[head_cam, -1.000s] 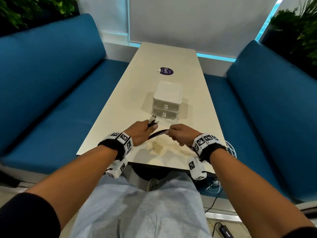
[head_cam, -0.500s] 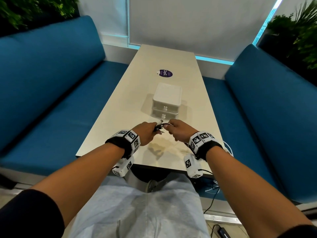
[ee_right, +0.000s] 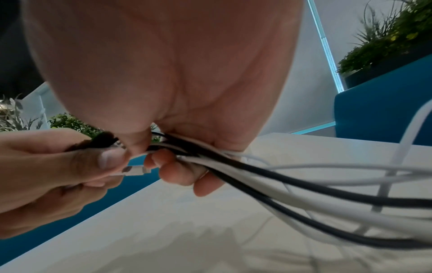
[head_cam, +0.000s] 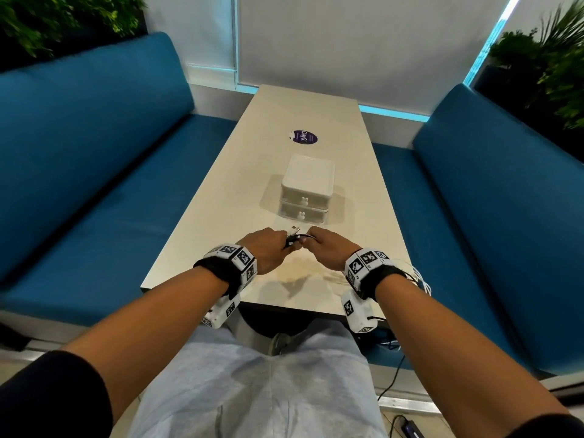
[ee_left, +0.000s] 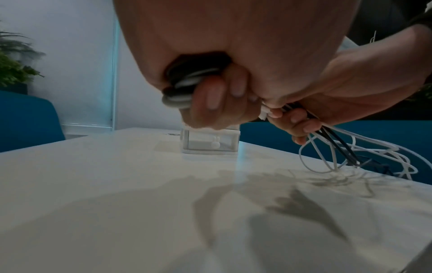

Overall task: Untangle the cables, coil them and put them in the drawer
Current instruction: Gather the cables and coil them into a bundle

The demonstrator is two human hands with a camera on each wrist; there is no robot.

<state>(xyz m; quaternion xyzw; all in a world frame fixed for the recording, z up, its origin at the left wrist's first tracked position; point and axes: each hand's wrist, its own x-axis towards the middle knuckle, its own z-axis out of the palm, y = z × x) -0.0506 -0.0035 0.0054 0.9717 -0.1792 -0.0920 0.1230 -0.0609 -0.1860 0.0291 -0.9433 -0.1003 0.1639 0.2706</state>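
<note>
White and black cables (ee_right: 292, 186) gripped by both hands, loops visible only from wrists

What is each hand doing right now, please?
Left hand: fingers curled round coiled black and white cables.
Right hand: fingers curled round the loose cable strands.

A café or office lounge booth: blue cushioned benches (head_cam: 94, 172) flank the long pale worktop (head_cam: 303, 109), potted plants (head_cam: 550, 71) behind them.

Head overhead; wrists close, perhaps underhand.
</note>
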